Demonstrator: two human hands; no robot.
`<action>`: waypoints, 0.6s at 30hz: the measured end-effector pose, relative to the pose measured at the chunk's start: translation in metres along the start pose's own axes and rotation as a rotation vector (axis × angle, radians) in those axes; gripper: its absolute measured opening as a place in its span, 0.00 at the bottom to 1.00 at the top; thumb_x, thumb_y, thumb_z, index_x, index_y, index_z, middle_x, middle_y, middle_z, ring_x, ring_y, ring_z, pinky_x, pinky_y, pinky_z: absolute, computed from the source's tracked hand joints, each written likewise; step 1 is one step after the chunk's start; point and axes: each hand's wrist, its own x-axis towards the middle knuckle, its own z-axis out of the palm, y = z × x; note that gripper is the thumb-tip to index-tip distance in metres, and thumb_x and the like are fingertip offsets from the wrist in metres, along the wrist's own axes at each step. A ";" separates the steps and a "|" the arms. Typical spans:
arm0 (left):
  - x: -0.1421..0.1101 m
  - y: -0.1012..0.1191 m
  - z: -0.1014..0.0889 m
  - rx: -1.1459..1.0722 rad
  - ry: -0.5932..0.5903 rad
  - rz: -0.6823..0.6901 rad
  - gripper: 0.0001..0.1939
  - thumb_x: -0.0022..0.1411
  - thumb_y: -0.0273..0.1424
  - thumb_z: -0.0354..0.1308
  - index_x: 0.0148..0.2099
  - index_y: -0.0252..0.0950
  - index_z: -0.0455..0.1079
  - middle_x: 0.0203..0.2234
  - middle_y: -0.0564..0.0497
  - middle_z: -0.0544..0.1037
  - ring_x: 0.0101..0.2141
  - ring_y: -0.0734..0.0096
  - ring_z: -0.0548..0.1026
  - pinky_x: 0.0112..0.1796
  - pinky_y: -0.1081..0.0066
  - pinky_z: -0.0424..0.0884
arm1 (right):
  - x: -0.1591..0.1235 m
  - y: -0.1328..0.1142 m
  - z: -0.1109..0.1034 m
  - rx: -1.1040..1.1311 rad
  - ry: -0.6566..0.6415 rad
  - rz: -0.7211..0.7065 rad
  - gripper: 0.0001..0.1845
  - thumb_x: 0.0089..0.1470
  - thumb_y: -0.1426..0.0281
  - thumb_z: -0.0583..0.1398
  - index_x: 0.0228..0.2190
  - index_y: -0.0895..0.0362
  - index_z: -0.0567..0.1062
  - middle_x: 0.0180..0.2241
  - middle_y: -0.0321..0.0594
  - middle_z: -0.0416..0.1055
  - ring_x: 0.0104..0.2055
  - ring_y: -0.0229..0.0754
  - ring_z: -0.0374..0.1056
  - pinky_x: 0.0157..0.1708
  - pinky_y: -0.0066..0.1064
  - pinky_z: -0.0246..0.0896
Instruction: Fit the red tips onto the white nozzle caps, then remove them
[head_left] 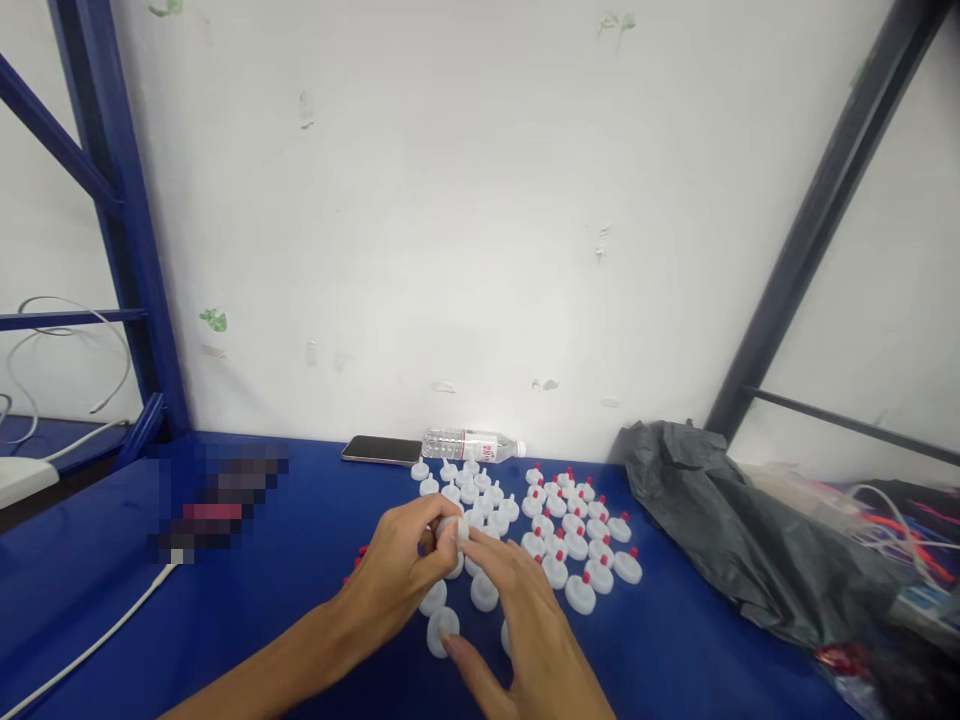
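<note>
My left hand is closed around a white nozzle cap, which shows partly between thumb and curled fingers. Close beside it, my right hand has its fingers stretched out and its thumb apart. The right fingertips come up to the held cap; whether they touch it I cannot tell. Under the right thumb tip lies a loose white cap. Plain white nozzle caps stand in a group behind my hands. To the right is a group of white caps with red tips. Small red tips show left of my left wrist, partly hidden.
A phone and a clear plastic bottle lie along the wall at the back of the blue table. A dark grey plastic bag covers the right side. A white cable runs across the left, beside a pixelated patch.
</note>
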 end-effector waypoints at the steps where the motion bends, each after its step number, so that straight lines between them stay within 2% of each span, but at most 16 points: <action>1: 0.000 0.000 0.001 -0.026 -0.002 -0.009 0.11 0.65 0.34 0.48 0.34 0.36 0.69 0.23 0.56 0.70 0.23 0.74 0.66 0.26 0.74 0.64 | 0.001 -0.001 0.000 0.001 0.003 0.002 0.43 0.50 0.69 0.62 0.64 0.45 0.50 0.58 0.44 0.67 0.57 0.57 0.67 0.53 0.54 0.70; 5: -0.001 0.002 0.004 -0.073 -0.002 -0.058 0.11 0.63 0.34 0.50 0.32 0.36 0.69 0.22 0.57 0.68 0.23 0.74 0.65 0.25 0.74 0.62 | 0.004 -0.006 -0.003 -0.003 0.013 0.031 0.40 0.51 0.69 0.61 0.62 0.46 0.53 0.56 0.45 0.69 0.56 0.57 0.68 0.54 0.55 0.69; 9: -0.002 0.007 0.004 -0.155 -0.044 -0.114 0.16 0.65 0.40 0.49 0.30 0.36 0.68 0.20 0.57 0.68 0.23 0.74 0.66 0.26 0.74 0.62 | 0.006 -0.010 -0.007 0.021 0.053 0.072 0.31 0.50 0.71 0.62 0.56 0.46 0.62 0.54 0.45 0.69 0.53 0.54 0.70 0.49 0.47 0.74; 13: -0.006 0.008 0.009 -0.271 -0.121 -0.176 0.16 0.62 0.42 0.55 0.28 0.36 0.65 0.20 0.57 0.69 0.23 0.74 0.67 0.26 0.74 0.63 | 0.005 -0.008 -0.006 0.022 0.101 0.074 0.21 0.51 0.69 0.64 0.47 0.45 0.69 0.51 0.43 0.70 0.48 0.52 0.73 0.43 0.41 0.77; 16: -0.010 0.007 0.015 -0.288 -0.087 -0.170 0.20 0.60 0.45 0.57 0.24 0.38 0.58 0.16 0.59 0.65 0.20 0.75 0.63 0.23 0.75 0.60 | 0.001 -0.003 -0.001 0.049 0.164 0.043 0.13 0.56 0.67 0.62 0.44 0.42 0.71 0.43 0.37 0.72 0.42 0.47 0.75 0.39 0.37 0.78; 18: -0.011 0.007 0.018 -0.262 -0.031 -0.167 0.23 0.60 0.48 0.56 0.22 0.39 0.55 0.14 0.60 0.60 0.18 0.77 0.58 0.21 0.75 0.56 | -0.001 -0.001 0.002 0.045 0.153 -0.003 0.13 0.59 0.67 0.59 0.45 0.39 0.71 0.39 0.34 0.73 0.38 0.44 0.76 0.37 0.34 0.78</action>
